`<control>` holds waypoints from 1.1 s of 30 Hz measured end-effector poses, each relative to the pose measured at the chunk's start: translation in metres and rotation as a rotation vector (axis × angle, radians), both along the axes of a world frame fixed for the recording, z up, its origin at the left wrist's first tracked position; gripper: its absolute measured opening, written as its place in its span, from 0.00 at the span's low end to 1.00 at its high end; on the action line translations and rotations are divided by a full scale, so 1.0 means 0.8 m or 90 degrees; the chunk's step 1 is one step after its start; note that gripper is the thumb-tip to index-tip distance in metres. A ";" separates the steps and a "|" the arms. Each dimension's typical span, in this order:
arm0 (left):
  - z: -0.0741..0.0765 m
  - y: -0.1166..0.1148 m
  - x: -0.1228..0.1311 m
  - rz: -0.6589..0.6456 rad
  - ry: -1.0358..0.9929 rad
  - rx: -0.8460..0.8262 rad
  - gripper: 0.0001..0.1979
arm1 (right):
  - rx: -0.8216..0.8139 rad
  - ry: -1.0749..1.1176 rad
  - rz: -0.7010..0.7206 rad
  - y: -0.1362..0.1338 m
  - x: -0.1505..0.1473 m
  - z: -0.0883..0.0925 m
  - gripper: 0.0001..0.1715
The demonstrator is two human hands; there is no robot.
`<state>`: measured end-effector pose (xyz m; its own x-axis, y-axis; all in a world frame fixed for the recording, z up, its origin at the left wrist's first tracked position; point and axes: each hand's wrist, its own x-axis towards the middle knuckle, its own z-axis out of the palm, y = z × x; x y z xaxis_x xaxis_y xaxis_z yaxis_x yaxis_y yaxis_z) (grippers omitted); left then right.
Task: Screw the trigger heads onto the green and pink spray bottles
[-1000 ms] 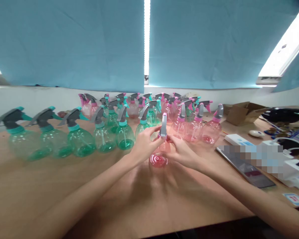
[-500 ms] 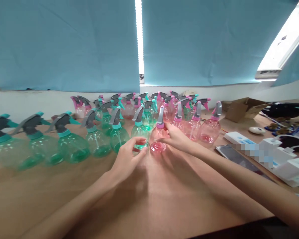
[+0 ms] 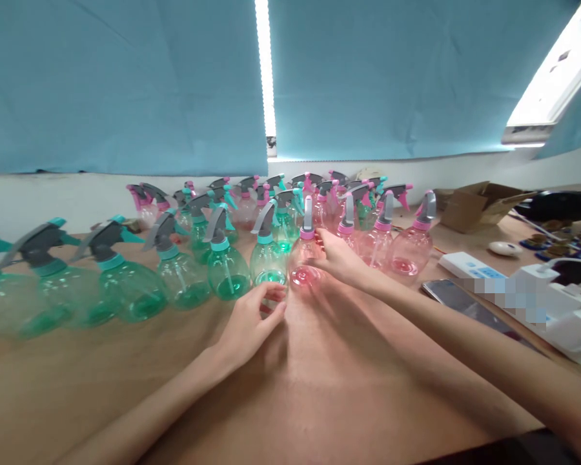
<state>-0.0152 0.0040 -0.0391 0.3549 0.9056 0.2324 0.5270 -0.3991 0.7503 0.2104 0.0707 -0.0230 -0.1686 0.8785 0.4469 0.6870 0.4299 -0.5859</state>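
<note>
A clear pink spray bottle with a pink collar and grey trigger head stands upright at the right end of the green front row. My right hand grips its right side, the thumb across the front and the fingers partly hidden behind. Just left of it stands a green spray bottle with a turquoise collar and a little green at its base. In front of that bottle is my left hand, empty, its fingers curved and parted from the thumb. Further green spray bottles line up to the left.
More pink and green bottles crowd behind, and a pink bottle stands at the right. Farther right lie a phone, a white power strip, a white mouse and an open cardboard box. Blue blinds hang behind the table.
My left hand has drawn slightly back toward me, away from the green bottle. My right hand stays at the pink bottle. The view has shifted a little.
</note>
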 end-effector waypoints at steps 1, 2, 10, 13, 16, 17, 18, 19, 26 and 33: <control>-0.001 0.001 0.001 -0.004 -0.001 0.000 0.11 | -0.001 0.000 -0.002 0.001 0.000 0.000 0.26; -0.002 0.001 0.001 -0.007 -0.001 -0.001 0.10 | -0.002 0.000 -0.003 0.001 0.000 -0.001 0.26; -0.004 0.003 0.003 -0.013 0.011 -0.003 0.10 | 0.009 -0.003 0.000 -0.002 -0.001 -0.004 0.33; -0.003 0.006 0.006 -0.004 0.014 0.014 0.10 | 0.015 0.000 0.004 -0.015 0.005 -0.001 0.37; 0.004 0.012 0.008 0.040 0.027 0.036 0.11 | 0.018 0.011 0.005 -0.033 0.014 -0.001 0.38; 0.009 0.015 0.007 0.063 0.032 0.045 0.11 | 0.019 0.020 0.006 -0.039 0.018 -0.002 0.38; 0.015 0.018 0.007 0.104 0.043 0.060 0.11 | 0.020 0.031 0.008 -0.045 0.022 -0.003 0.38; 0.023 0.022 0.006 0.140 0.048 0.074 0.11 | 0.021 0.044 0.010 -0.050 0.025 -0.005 0.38; 0.097 0.045 0.020 0.368 0.274 0.154 0.26 | 0.019 0.081 -0.021 -0.080 0.043 -0.005 0.29; 0.119 0.075 0.049 0.412 0.482 0.220 0.26 | 0.061 0.068 -0.122 -0.084 0.069 0.008 0.17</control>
